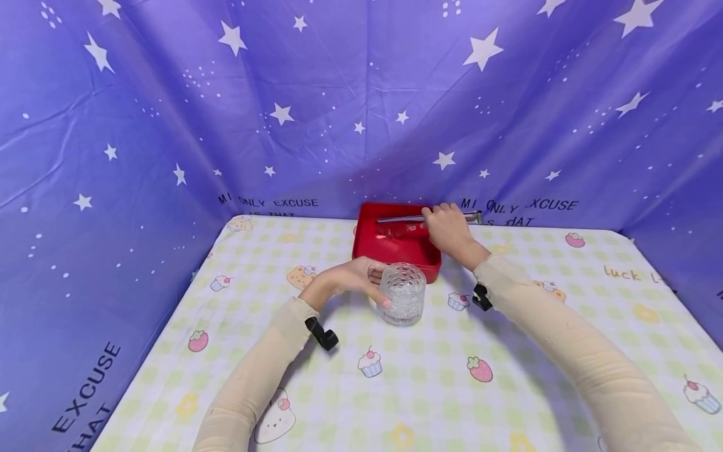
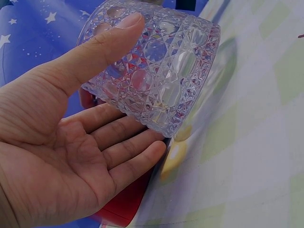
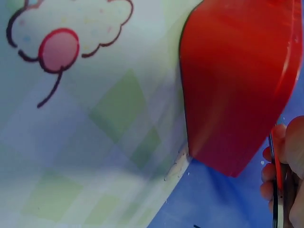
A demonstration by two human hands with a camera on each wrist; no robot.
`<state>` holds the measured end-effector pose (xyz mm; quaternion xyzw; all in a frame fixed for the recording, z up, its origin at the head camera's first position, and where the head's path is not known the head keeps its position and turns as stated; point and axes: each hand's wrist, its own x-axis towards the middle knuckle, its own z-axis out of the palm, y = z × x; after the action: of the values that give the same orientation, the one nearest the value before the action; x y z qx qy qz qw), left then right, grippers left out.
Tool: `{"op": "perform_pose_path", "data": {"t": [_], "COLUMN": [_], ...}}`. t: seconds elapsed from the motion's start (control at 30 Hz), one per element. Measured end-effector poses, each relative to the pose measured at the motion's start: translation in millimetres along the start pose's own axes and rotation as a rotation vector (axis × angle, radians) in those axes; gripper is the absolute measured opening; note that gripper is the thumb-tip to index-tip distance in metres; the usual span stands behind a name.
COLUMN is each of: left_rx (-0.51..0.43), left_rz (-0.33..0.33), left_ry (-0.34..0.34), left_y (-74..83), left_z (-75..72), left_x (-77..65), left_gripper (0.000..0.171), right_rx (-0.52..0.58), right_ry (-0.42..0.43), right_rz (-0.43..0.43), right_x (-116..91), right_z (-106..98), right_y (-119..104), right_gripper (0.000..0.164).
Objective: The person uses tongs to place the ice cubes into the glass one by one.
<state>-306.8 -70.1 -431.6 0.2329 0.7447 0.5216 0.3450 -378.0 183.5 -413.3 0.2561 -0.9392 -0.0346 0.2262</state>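
Near the middle of the table my left hand (image 1: 357,277) holds a clear cut-glass tumbler (image 1: 403,298), thumb against its near side. In the left wrist view the thumb lies along the patterned glass (image 2: 164,52); the index finger is mostly hidden behind it, and the other fingers stretch out below. My right hand (image 1: 450,233) grips a pair of silver metal tongs (image 1: 473,217) around the middle. Their tips reach over the red tray (image 1: 369,248), just behind the tumbler. In the right wrist view only part of the fingers and the tongs (image 3: 280,204) shows, beside the tray's wall (image 3: 237,85).
A checked tablecloth (image 1: 316,402) with cupcake and strawberry prints covers the table. Blue star-patterned curtains (image 1: 316,81) rise at the back and both sides, with the red tray close to the back edge. Black straps (image 1: 322,334) sit on both wrists.
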Motion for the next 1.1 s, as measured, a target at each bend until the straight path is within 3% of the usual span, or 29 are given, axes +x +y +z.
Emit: {"op": "perform_pose_path", "data": {"t": [0.23, 0.5, 0.67, 0.93, 1.1], "left_rx": [-0.006, -0.007, 0.006, -0.017, -0.019], "left_rz": [0.007, -0.004, -0.012, 0.008, 0.007], "left_ry": [0.006, 0.013, 0.022, 0.002, 0.004], "left_y": [-2.4, -1.7, -0.8, -2.5, -2.0], "left_z": [0.7, 1.4, 0.1, -0.2, -0.2], "left_x": [1.2, 1.0, 0.1, 1.3, 1.3], "left_gripper": [0.069, 0.071, 0.07, 0.07, 0.068], "right_rx": [0.027, 0.099, 0.158, 0.217, 0.241], "right_ry": [0.045, 0.27, 0.368, 0.413, 0.399], "right_rz": [0.003, -0.044, -0.107, -0.227, -0.277], "right_x": [-0.5, -9.4, -19.1, -42.5, -55.6], "right_z": [-11.5, -34.2, -46.0, -55.3, -56.4], "right_y": [7.5, 14.8, 19.3, 25.0, 25.9], "right_gripper": [0.013, 0.014, 0.016, 0.016, 0.04]}}
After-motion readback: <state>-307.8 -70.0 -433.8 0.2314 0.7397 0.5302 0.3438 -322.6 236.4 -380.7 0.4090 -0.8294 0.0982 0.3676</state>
